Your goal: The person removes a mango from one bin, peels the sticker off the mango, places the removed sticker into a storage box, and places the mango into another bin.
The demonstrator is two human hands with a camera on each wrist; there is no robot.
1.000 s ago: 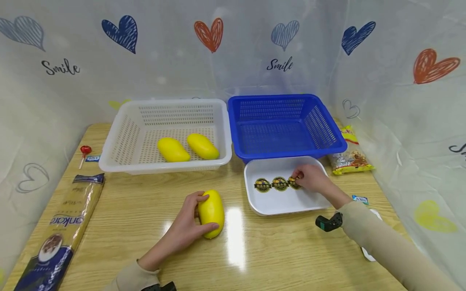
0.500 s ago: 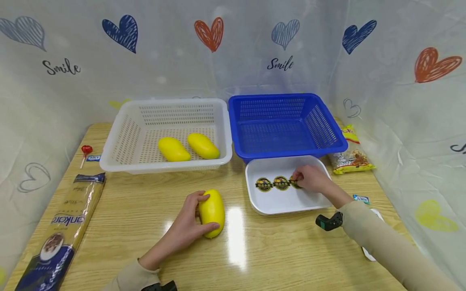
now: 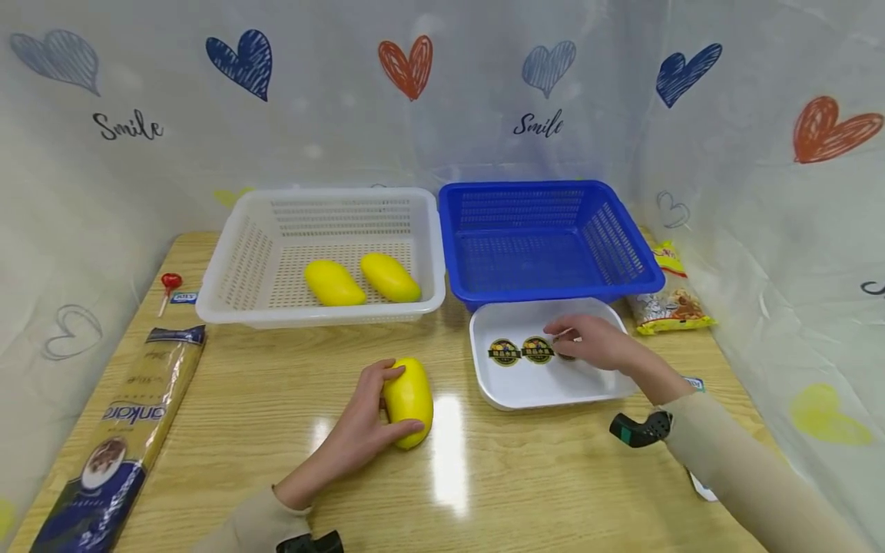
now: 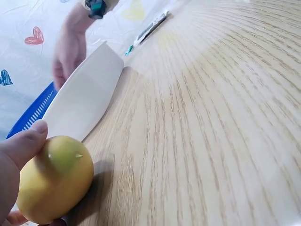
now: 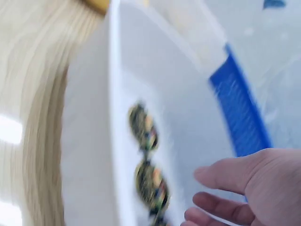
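My left hand (image 3: 362, 418) grips a yellow mango (image 3: 409, 403) on the table, thumb on its near side and fingers on its far side. In the left wrist view, the mango (image 4: 56, 181) shows its stem tip. My right hand (image 3: 591, 342) is over the white tray (image 3: 515, 388), thumb and fingers slightly apart, with nothing visible between them. Round black-and-gold stickers (image 3: 538, 350) lie in a row in the tray; the right hand partly covers the third. Blurred in the right wrist view, the stickers (image 5: 151, 186) lie beside the right hand (image 5: 263, 188).
A white basket (image 3: 318, 313) with two mangoes (image 3: 335, 283) stands behind, beside a blue basket (image 3: 553, 293). Left are a long pasta packet (image 3: 131, 430), a lollipop (image 3: 170, 281) and a small blue wrapper (image 3: 184, 297). A snack bag (image 3: 671, 307) lies at right.
The right thumb and fingers have spread apart and drawn up slightly from the third sticker. The left hand keeps its hold on the mango. The whole head view has shifted slightly.
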